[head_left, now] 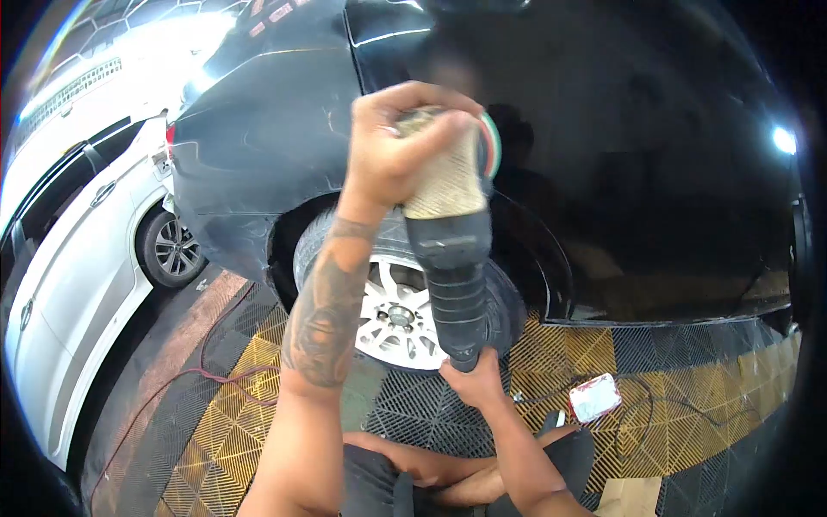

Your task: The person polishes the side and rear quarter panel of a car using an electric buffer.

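The polisher (457,284) is before the car (655,172), partly over its wheel (401,317), with the left hand (392,151) on its top and the right hand (476,379) at its lower end. Another car (103,215) stands left. On the floor (224,435), a hose (151,401) lies left, a small container (595,397) right

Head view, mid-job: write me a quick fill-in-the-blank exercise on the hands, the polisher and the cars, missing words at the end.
1. Of the upper and lower ends of the polisher, the left hand grips the upper and the right hand the ____ one.
2. The left forearm bears a dark ____.
3. The car at the left edge is ____ in colour.
4. The wheel behind the polisher belongs to the car whose body is ____.

Missing words: lower; tattoo; white; black.
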Motion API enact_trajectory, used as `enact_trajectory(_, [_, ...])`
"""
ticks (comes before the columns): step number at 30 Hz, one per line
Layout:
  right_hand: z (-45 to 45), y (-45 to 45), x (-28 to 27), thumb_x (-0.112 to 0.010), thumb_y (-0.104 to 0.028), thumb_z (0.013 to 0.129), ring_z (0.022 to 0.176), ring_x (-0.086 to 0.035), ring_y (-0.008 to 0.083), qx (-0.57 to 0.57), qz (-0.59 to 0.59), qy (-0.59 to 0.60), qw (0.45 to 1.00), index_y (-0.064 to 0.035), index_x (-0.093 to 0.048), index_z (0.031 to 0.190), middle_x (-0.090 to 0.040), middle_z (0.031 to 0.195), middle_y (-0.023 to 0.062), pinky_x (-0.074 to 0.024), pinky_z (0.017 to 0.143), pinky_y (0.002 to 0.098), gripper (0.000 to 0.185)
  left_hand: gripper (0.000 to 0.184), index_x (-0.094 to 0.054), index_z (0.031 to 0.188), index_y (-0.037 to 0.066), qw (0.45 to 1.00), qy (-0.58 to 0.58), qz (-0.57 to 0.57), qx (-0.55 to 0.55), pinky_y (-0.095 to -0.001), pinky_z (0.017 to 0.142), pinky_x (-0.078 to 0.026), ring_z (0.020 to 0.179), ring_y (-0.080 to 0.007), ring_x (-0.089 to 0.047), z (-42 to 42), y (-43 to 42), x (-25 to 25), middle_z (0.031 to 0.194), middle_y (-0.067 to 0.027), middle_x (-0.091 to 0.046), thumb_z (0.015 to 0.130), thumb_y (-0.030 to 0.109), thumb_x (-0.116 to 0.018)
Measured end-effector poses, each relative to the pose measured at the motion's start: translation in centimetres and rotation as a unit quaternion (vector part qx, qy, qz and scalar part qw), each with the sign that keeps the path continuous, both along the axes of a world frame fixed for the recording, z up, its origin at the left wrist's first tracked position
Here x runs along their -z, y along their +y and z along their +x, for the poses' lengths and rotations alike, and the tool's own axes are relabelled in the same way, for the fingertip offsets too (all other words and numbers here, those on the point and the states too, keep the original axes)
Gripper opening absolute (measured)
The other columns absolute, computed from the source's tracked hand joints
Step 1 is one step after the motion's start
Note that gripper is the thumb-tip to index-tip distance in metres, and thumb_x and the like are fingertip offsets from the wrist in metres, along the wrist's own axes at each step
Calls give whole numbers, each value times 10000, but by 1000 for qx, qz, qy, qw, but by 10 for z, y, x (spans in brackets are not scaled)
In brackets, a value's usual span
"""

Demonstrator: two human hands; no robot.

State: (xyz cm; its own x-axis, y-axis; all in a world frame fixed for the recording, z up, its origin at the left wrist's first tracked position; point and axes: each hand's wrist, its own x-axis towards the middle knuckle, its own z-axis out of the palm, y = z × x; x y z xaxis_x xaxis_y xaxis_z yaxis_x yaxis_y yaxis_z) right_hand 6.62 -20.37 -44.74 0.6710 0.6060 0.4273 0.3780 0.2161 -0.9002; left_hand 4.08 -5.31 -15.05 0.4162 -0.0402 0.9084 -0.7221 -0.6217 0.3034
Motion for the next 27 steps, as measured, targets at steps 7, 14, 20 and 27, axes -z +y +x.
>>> enact_trajectory(7, [-3,-12,-88,-738,-240,749,1025,-712,421,-30,-97,-62,993,48,-649,1170,-735,1027,265,-552,908,450,517,262,-703,1063,-77,991,-28,-123,41,-369,836,-607,938,-289,-739,-27,57,-42,1041,-209,-738,890,118,-687])
enact_trajectory(14, [18,-9,-139,-718,-215,732,1022,-701,437,-33,-85,-129,987,58,-643,1162,-721,1039,284,-545,902,454,515,255,-705,1038,-105,980,-89,-166,61,-366,755,-618,852,-274,-734,-29,77,-85,995,-212,-738,869,87,-695])
enact_trajectory(20, [18,11,-175,-720,-226,739,1033,-704,426,-48,-78,-149,985,69,-627,1210,-721,1060,291,-541,922,435,563,312,-688,1088,-87,984,-74,-162,32,-366,783,-621,944,-286,-722,-41,96,-122,1064,-205,-724,894,158,-683])
enact_trajectory(27, [14,25,-205,-747,-254,765,1035,-707,432,-78,-7,-166,983,89,-619,1210,-716,1051,309,-542,925,434,577,333,-677,1110,-121,989,-58,-132,41,-372,765,-619,898,-292,-730,-34,115,-178,1025,-220,-727,883,122,-687])
